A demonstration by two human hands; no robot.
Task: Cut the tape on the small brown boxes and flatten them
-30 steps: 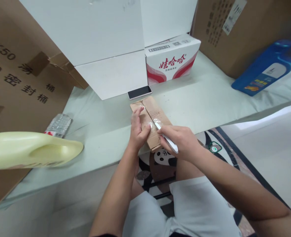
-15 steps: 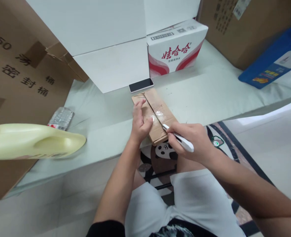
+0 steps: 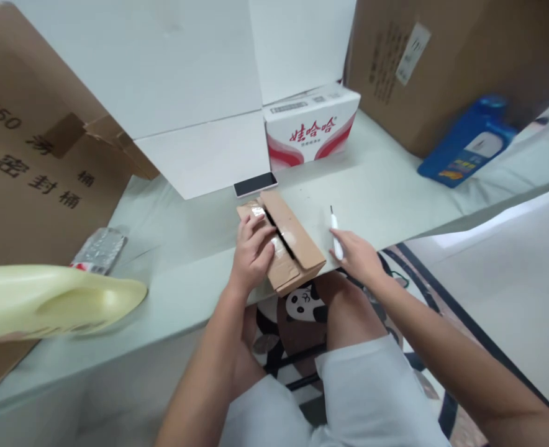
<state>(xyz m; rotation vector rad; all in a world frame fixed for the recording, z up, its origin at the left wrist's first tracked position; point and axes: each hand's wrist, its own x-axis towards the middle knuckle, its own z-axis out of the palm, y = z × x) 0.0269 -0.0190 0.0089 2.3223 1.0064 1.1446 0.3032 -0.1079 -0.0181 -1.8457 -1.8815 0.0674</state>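
Note:
A small brown cardboard box lies near the table's front edge, a dark gap showing between its two top flaps. Bits of clear tape shine on the flaps. My left hand holds the box from the left, its fingers bent over the left flap with the tips by the gap. To the right of the box, my right hand grips a white utility knife. The knife's dark blade is out, points away from me and is apart from the box.
A phone lies behind the box, before white cartons and a red-and-white carton. On the right stands a blue bottle by a large brown carton. To the left are a pale yellow bottle and a clear plastic pack.
The knife has left the seam and moved right, off the box, in my right hand. The gap between the flaps is wider. My left fingers have shifted towards it. The view has tilted.

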